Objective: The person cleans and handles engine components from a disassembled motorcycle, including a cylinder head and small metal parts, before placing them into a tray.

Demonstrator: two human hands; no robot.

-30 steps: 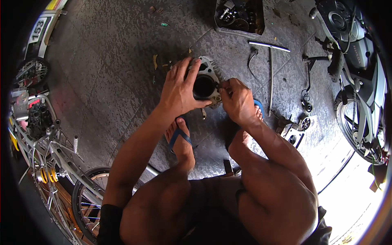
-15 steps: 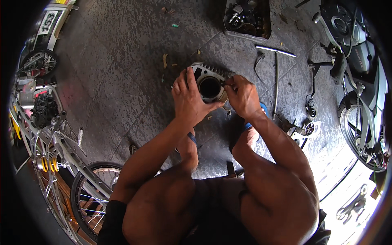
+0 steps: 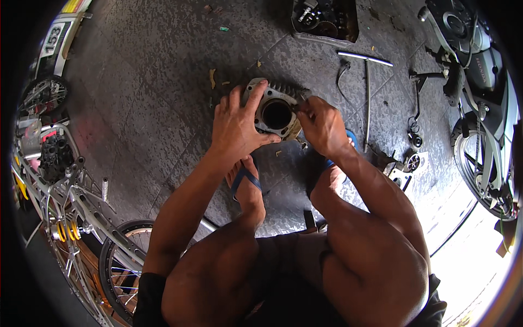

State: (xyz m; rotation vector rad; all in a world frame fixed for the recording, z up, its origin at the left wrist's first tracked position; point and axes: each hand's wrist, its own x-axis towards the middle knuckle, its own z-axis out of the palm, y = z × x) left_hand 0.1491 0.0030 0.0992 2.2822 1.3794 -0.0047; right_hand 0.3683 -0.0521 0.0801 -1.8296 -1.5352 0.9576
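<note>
A finned metal engine cylinder [image 3: 272, 94] sits on the floor between my feet, its round dark bore facing up and a brownish patch on the right edge of its top face. My left hand [image 3: 236, 124] grips its left side, fingertips on the upper edge and thumb along the lower edge. Against the cylinder's right edge, my right hand [image 3: 324, 126] is closed in a pinch on something small that I cannot make out, largely hidden by the fingers.
A dark parts tray [image 3: 321, 35] lies at the top, near metal rods [image 3: 368, 103]. Loose engine parts [image 3: 411, 163] lie at right. A motorcycle [image 3: 484, 82] stands at the right edge. A metal frame [image 3: 76, 196] and spoked wheel [image 3: 114, 256] are at left. Blue sandals [image 3: 242, 180] are on my feet.
My left hand has shifted left and up since half a second ago, its fingers more spread on the cylinder. The cylinder appears slightly further left. My right hand remains pinched at its right edge.
</note>
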